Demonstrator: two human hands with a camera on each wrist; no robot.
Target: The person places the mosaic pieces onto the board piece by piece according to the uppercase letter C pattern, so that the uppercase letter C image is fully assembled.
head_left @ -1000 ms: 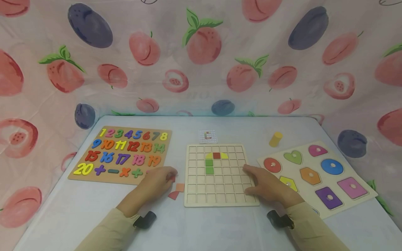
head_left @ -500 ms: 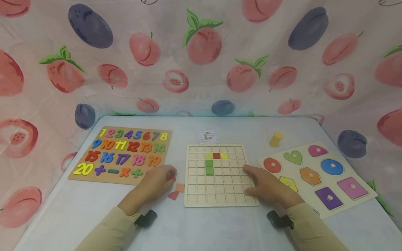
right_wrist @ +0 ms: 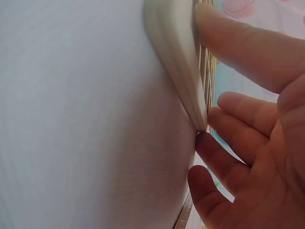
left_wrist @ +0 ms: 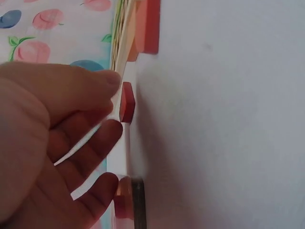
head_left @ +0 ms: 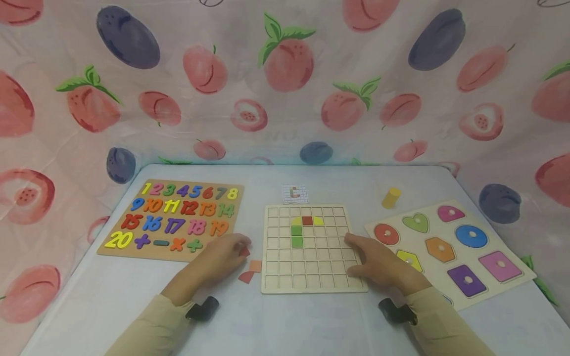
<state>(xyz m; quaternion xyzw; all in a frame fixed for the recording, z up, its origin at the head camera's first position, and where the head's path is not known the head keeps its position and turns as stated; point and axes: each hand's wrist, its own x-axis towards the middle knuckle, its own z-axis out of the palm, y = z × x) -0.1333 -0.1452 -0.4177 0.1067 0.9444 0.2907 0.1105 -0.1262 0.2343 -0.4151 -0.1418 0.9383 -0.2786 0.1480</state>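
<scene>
My left hand (head_left: 226, 258) hovers left of the grid board, its fingers loosely bent. Thumb and index tip come close together right at a small red piece (left_wrist: 127, 102), which appears to lie on the table. Nearer lie a red quarter-circle piece (head_left: 246, 277) and an orange square piece (head_left: 255, 266). On the wooden grid board (head_left: 311, 282), two green squares (head_left: 297, 236), a dark red square (head_left: 307, 221) and yellow curved pieces (head_left: 318, 221) form a hook shape. My right hand (head_left: 378, 259) rests at the board's right edge, fingers spread, thumb and fingertips along its side.
A number puzzle board (head_left: 100, 251) lies at the left, partly beneath my left forearm. Right of the grid board is a knobbed shape puzzle (head_left: 438, 277), with a yellow cylinder (head_left: 391, 198) behind it. A small pattern card (head_left: 295, 194) lies beyond the grid board.
My left hand and wrist have shifted very slightly, staying by the red piece. The right hand, the grid board and its pieces have not visibly moved.
</scene>
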